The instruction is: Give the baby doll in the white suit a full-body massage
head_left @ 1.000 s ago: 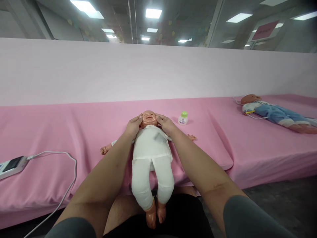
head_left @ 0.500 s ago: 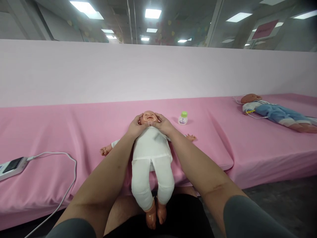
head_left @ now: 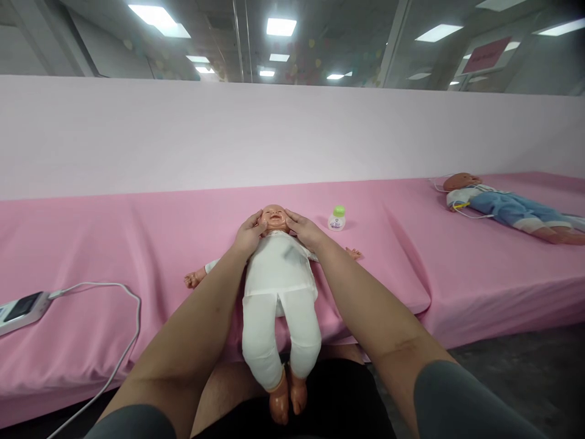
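Observation:
A baby doll [head_left: 280, 268] in a white top and white trousers lies face up, its bare feet hanging over the bed's front edge toward me. My left hand [head_left: 250, 234] rests along the left side of the doll's head [head_left: 275, 213], fingers stretched out and thumb by the cheek. On the opposite side, my right hand [head_left: 303, 229] lies against the other cheek, its fingers also extended. Both hands touch the head without closing round it. Fingertips behind the head are partly hidden.
A small white bottle with a green cap [head_left: 337, 218] stands right of the doll on the pink sheet [head_left: 91, 244]. A white handheld device [head_left: 22, 311] with a cable lies at left. Another doll in blue [head_left: 507, 207] lies far right. A white wall [head_left: 283, 134] runs behind.
My thumbs have moved apart, from together at the doll's chin outward to its cheeks. The chin and neck are now uncovered. The doll's body has stayed in place.

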`<state>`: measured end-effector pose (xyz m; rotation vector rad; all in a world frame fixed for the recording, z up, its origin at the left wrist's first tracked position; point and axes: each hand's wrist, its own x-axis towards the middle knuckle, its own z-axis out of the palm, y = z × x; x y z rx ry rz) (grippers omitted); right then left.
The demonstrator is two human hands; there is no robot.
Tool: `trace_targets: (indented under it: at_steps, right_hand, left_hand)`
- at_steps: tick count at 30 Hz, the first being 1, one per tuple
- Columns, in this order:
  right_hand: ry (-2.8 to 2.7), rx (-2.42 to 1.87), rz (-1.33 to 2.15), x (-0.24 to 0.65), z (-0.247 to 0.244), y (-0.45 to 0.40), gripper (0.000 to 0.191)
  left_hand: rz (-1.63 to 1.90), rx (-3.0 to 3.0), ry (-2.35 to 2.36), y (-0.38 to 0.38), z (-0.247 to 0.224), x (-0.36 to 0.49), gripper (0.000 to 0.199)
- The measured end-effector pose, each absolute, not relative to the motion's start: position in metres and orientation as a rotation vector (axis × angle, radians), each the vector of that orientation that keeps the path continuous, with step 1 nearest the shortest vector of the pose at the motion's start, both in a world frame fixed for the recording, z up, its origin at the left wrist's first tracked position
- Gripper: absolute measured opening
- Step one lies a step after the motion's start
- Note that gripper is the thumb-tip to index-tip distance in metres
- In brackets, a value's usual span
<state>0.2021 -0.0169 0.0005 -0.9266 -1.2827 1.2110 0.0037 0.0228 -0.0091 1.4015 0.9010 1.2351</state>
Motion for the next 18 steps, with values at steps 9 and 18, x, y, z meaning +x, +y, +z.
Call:
trace_targets:
  at_steps: [9, 18]
  right_hand:
    - [-1.394, -1.056, 0.981, 0.201, -0.007, -0.014, 0.079]
    - [-1.333, -1.026, 1.036, 0.203, -0.008, -0.010, 0.087]
  left_hand:
    - [1.236, 1.408, 0.925, 0.021, -0.006, 0.005, 0.055]
    - [1.245, 1.558, 0.986, 0.021, -0.008, 0.004, 0.068]
